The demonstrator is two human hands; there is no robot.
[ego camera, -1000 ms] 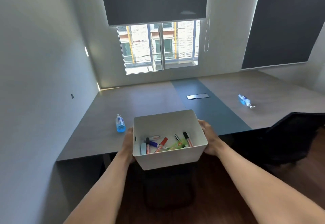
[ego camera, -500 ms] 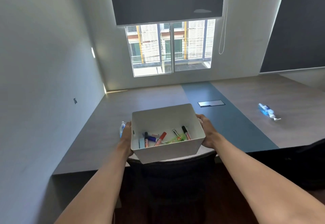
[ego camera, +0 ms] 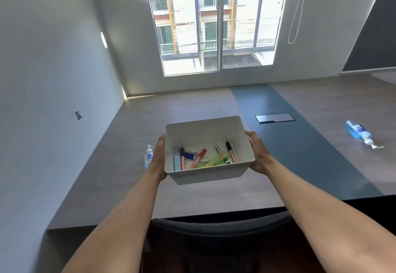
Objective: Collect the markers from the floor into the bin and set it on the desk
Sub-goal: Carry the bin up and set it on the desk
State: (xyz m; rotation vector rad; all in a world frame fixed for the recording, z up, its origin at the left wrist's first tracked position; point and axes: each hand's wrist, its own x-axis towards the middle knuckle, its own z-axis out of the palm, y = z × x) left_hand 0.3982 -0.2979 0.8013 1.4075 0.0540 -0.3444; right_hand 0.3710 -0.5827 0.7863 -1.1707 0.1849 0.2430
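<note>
Both hands clamp a white bin (ego camera: 209, 175) from opposite sides. Left hand (ego camera: 159, 157) is pressed flat against the bin's left wall, palm inward, thumb up near the rim, fingers hidden behind or under the wall. Right hand (ego camera: 258, 155) cups the right wall, thumb at the top rim, fingers wrapped down along the outside and partly out of sight. Each hand is closed on the bin. Both forearms reach forward from the bottom corners of the view, nearly straight, converging on the bin, wrists roughly level.

Bin is held above the desk (ego camera: 192, 200), over its grey wood-look part, near the front edge; whether its base touches the surface cannot be told, though a gap seems to show beneath the front wall. Bin tilts slightly toward the camera, open top visible. Markers (ego camera: 205, 157) lie loose on the bin floor: red, black-capped, blue and green ones, jumbled and overlapping.

Blue-liquid bottle (ego camera: 148, 156) stands on the desk just left of the left hand, partly hidden by it. Second blue bottle (ego camera: 357, 132) lies on its side, well apart to the right. Dark blue strip (ego camera: 300, 148) runs down the desk right of the bin, with a cable hatch (ego camera: 275, 118) in it. Dark chair back (ego camera: 218, 224) sits below the desk edge, between the forearms. Window (ego camera: 214, 32) is in the far wall.
</note>
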